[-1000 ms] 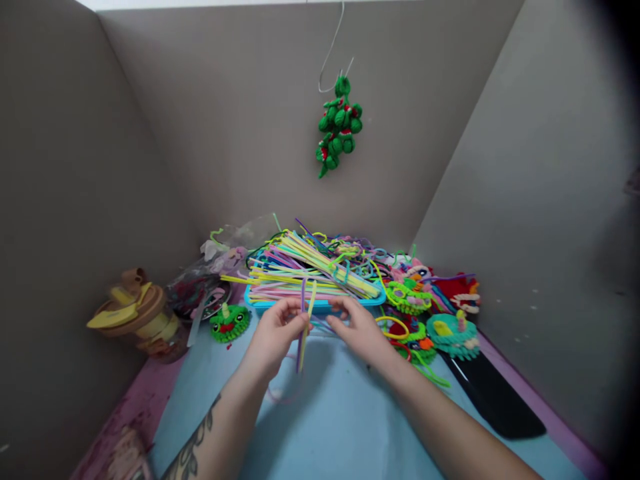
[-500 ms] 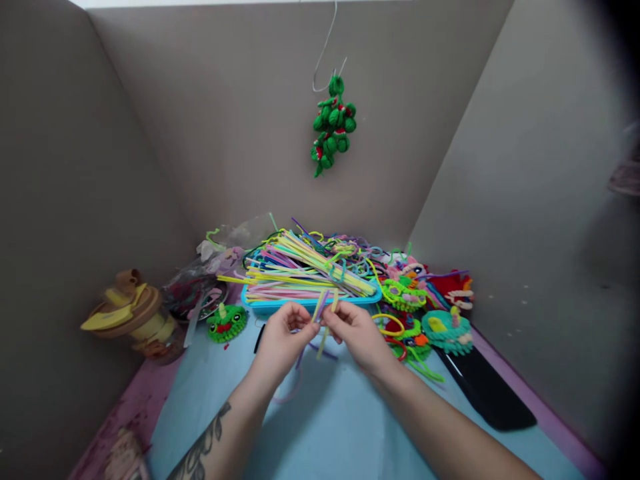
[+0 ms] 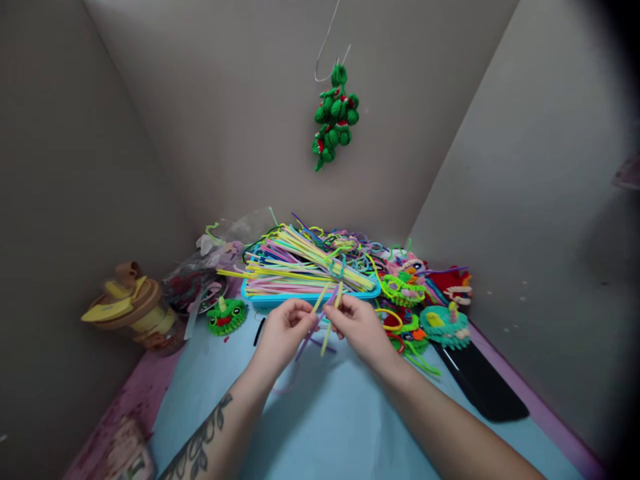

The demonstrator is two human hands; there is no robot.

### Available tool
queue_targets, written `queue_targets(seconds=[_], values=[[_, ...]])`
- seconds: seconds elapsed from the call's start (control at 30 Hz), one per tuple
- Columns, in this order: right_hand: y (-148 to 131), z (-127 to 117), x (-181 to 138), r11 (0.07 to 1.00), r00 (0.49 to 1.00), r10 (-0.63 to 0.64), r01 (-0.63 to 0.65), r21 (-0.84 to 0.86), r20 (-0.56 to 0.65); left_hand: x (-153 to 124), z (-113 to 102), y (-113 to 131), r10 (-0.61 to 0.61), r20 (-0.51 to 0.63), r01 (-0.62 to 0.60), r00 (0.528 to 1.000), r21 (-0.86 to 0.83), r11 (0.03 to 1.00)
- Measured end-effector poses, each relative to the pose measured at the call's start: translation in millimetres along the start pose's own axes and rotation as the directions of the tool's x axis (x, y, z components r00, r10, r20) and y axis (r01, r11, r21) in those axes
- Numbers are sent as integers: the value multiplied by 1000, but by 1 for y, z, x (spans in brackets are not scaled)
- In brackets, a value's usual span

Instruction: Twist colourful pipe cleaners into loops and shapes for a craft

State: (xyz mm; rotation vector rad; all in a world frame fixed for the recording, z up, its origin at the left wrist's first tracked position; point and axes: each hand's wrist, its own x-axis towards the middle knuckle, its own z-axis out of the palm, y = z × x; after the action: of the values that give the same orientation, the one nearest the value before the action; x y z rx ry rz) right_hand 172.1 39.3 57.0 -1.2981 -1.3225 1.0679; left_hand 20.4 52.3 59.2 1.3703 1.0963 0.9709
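Note:
My left hand [image 3: 284,331] and my right hand [image 3: 356,327] meet above the light blue mat [image 3: 330,420], fingers pinched. Between them they hold thin pipe cleaners [image 3: 327,313], yellow and purple, crossed and slanting up to the right. Just behind the hands stands a blue tray [image 3: 273,301] heaped with many coloured pipe cleaners [image 3: 300,263].
Finished pipe-cleaner figures [image 3: 440,323] lie at the right, a small green one [image 3: 227,315] at the left. A brown and yellow jar [image 3: 131,313] and a plastic bag [image 3: 200,283] stand far left. A black object [image 3: 487,387] lies right. A green ornament [image 3: 335,117] hangs on the cardboard wall.
The hands have come together. The pipe cleaners, held upright in my left hand before, are now gripped by both hands and tilted to the right.

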Motion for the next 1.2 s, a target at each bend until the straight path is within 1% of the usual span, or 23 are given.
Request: queue_targets(seconds=[0.03,0.1,0.17,0.23,0.3,0.37,0.47,0.53,0.6,0.67,0.77,0.83,0.9,1.0,1.1,1.17,1.2], values=[[-1,-1,0,999,1000,-23,22,-35,-10,0,-2,0,8,-19,-8,1000,25,1000],[-2,-3,-1,981,992,-116,108,-161,-41,1,-4,-1,59,-54,-51,997,132,990],[-3,-4,-3,921,969,-245,220,-321,-39,0,-6,-1,140,-56,-119,989,276,954],[-4,-4,-5,847,941,-339,308,-433,5,-1,-5,-2,195,-19,-173,981,388,905],[-4,-2,-6,802,922,-383,360,-476,52,-3,-2,-3,212,43,-209,976,438,874],[-4,0,-8,779,912,-403,387,-494,78,-5,1,-3,227,85,-240,970,466,852],[-4,3,-11,766,902,-420,413,-493,104,-7,5,-2,253,102,-269,962,507,819],[-5,3,-13,770,898,-426,424,-476,110,-7,6,-1,249,100,-265,963,507,820],[-7,0,-14,791,895,-436,429,-436,90,-6,5,0,214,97,-234,972,460,856],[-11,-4,-13,823,894,-447,424,-379,29,-4,2,2,161,75,-178,984,369,912],[-15,-11,-12,856,886,-454,405,-321,-93,-1,-6,4,58,-14,-55,998,173,983],[-15,-13,-10,868,883,-451,400,-294,-130,2,-11,5,-18,-57,19,998,12,1000],[-11,-12,-7,880,891,-438,397,-262,-122,3,-14,5,-80,-64,69,995,-149,986],[-1,-3,-5,902,921,-385,366,-228,-48,4,-16,6,-137,-67,107,988,-329,938],[6,8,-5,952,970,-235,241,-190,54,3,-15,5,-148,-51,115,988,-406,906],[6,13,-6,978,987,-136,147,-145,85,2,-14,6,-140,-34,113,990,-412,904],[5,14,-7,985,990,-110,120,-120,87,2,-14,6,-133,-27,111,991,-402,909]])
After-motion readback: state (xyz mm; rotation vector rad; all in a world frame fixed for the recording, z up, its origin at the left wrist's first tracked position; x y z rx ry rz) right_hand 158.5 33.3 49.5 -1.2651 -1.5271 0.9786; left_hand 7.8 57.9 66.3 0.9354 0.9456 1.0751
